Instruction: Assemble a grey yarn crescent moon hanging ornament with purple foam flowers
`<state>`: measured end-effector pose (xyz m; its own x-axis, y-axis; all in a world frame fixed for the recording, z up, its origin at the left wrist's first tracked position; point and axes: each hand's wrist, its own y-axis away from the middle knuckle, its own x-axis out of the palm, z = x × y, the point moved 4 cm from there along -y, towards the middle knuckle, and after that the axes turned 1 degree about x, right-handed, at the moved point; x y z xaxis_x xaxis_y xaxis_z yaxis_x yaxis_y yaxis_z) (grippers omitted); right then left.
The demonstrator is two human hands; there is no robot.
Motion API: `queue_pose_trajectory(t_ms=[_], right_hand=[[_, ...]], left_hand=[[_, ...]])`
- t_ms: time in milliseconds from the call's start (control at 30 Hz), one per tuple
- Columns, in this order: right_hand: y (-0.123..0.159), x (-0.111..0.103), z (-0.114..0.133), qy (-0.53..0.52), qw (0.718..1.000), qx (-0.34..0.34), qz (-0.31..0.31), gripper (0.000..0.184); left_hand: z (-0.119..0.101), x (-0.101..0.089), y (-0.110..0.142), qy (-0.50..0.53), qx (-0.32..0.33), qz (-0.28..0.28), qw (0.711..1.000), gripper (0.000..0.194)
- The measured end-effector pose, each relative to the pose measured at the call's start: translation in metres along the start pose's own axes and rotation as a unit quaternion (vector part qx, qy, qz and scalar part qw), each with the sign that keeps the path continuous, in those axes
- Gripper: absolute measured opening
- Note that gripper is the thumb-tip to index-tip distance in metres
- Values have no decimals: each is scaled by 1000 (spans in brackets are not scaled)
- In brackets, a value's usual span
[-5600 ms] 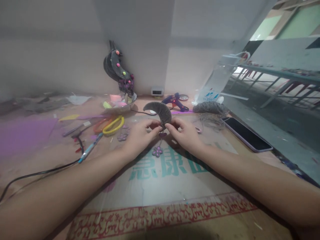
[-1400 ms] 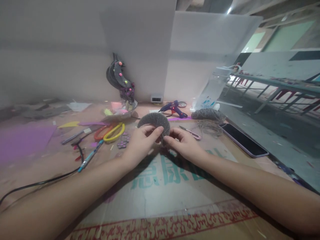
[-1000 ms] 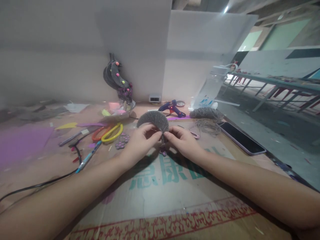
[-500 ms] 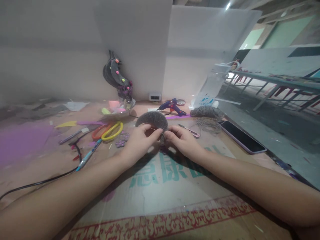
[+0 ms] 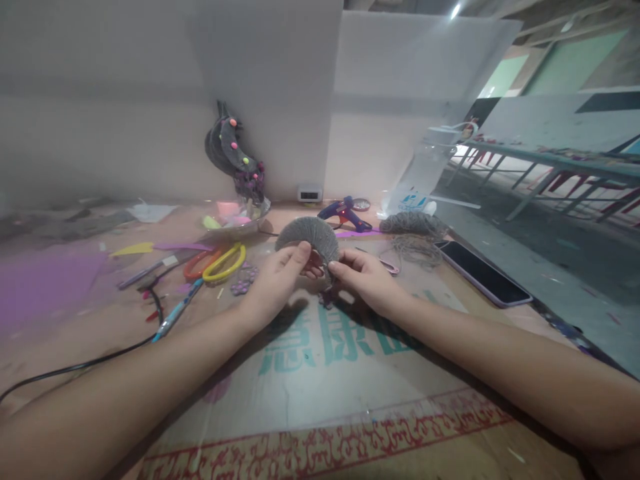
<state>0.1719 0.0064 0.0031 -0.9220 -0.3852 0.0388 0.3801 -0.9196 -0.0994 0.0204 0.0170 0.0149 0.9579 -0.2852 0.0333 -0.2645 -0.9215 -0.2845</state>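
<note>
A crescent-shaped piece wrapped in grey yarn (image 5: 309,233) is held up over the printed cardboard (image 5: 350,393), its curved back away from me. My left hand (image 5: 285,270) grips its left part, thumb on the near side and fingers beneath. Pinched in my right hand (image 5: 360,273) is its right end, where a small dark purple trim (image 5: 327,300) hangs down. Just behind the right hand lies a small pink-handled cutter (image 5: 389,267), partly hidden. Grey loose yarn (image 5: 417,248) trails from a grey yarn skein (image 5: 407,225) at the right.
A blue glue gun (image 5: 347,215) with a red light rests at the back. Scissors with a yellow handle (image 5: 225,263), a blue pen (image 5: 177,310) and a black cable (image 5: 80,365) lie left. A phone (image 5: 483,273) and water bottle (image 5: 425,170) stand right. A decorated grey crescent (image 5: 233,150) rises from a bowl (image 5: 235,230).
The crescent has shifted slightly right and up. My left thumb has moved up onto its face, away from the right fingertips, and the left fingers now show below it.
</note>
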Motion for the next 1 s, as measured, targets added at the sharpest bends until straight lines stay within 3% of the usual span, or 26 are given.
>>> queue_pose_trajectory(t_ms=[133, 233, 433, 500, 600, 667, 733, 800, 933, 1000], right_hand=[[0, 2, 3, 30, 999, -9, 21, 33], [0, 3, 5, 57, 998, -15, 37, 31], [0, 7, 4, 196, 978, -24, 62, 24], [-2, 3, 12, 235, 970, -44, 36, 28], [-5, -17, 39, 303, 949, -62, -56, 29], [-6, -35, 62, 413, 903, -63, -101, 24], [-6, -55, 81, 551, 821, -61, -138, 34], [-7, -70, 84, 640, 760, -31, -106, 36], [-11, -94, 56, 710, 701, 70, -25, 32], [-13, -98, 41, 730, 679, 80, -12, 32]], left_hand=[[6, 0, -3, 35, -16, -6, 999, 39], [11, -1, -1, 50, -52, -6, 997, 41], [4, -8, 8, -138, -99, -37, 985, 53], [0, -10, 8, -165, -87, -56, 981, 55], [2, -16, 4, -184, -62, -80, 978, 55], [9, -20, -1, -187, -55, -86, 977, 55], [16, -22, -4, -190, -54, -89, 976, 57], [19, -24, -7, -195, -40, -94, 976, 58], [15, -20, -8, -161, 3, -83, 983, 51], [12, -17, -8, -134, 6, -73, 988, 48]])
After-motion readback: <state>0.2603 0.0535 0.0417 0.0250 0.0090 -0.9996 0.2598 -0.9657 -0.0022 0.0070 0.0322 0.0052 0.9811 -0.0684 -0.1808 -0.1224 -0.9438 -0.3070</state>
